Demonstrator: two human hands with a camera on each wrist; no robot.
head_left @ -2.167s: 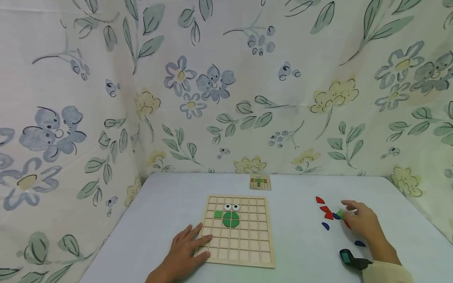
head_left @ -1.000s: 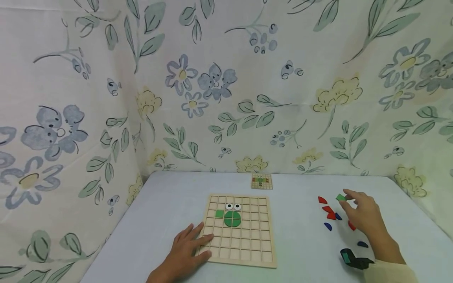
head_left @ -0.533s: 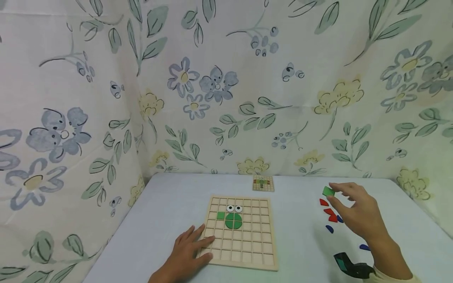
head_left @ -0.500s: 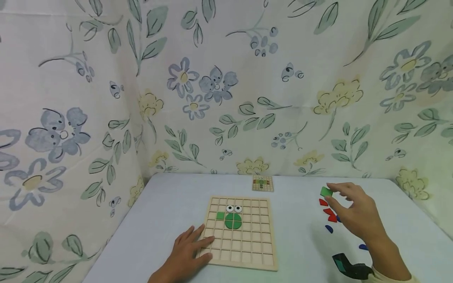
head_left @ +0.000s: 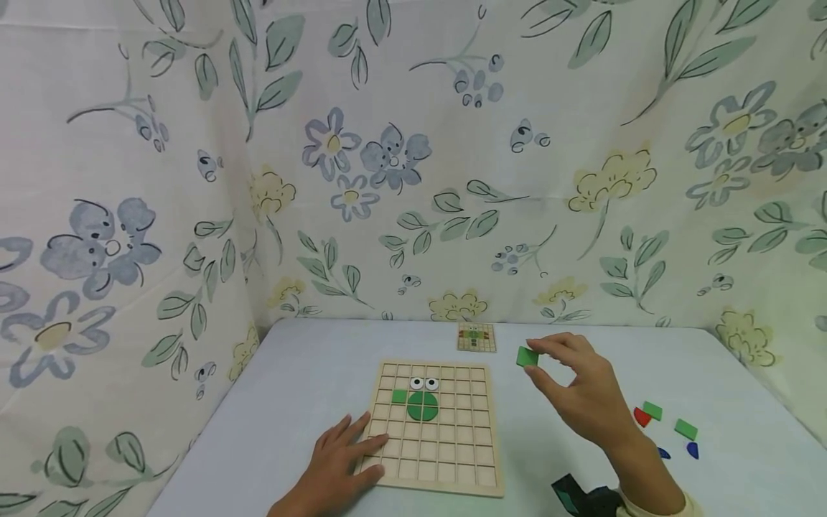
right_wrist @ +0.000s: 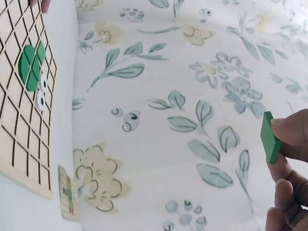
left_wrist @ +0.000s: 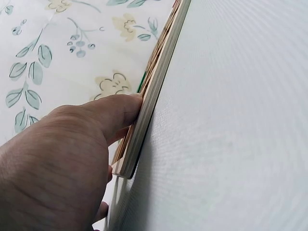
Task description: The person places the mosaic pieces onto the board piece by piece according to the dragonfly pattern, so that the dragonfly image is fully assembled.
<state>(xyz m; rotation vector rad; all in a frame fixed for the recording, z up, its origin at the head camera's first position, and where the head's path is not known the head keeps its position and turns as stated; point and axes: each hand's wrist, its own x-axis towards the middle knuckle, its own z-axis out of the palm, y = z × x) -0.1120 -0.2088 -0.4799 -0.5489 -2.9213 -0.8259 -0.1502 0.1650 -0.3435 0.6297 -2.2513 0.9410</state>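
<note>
My right hand pinches a green square tile between thumb and fingertips, raised above the table to the right of the wooden grid board. The right wrist view shows the same tile held near its right edge. On the board sit two round eye pieces, a green circle made of quarter pieces and one green square left of it. My left hand rests with spread fingers on the board's lower left edge; the left wrist view has its thumb on the rim.
A small patterned card lies behind the board. Loose green tiles, a red piece and blue pieces lie at the right. My right forearm hides part of that area. Floral cloth hangs behind the table.
My right hand picked up the green square from the loose pieces, raised it and carried it left toward the board. My left hand stayed on the board's edge.
</note>
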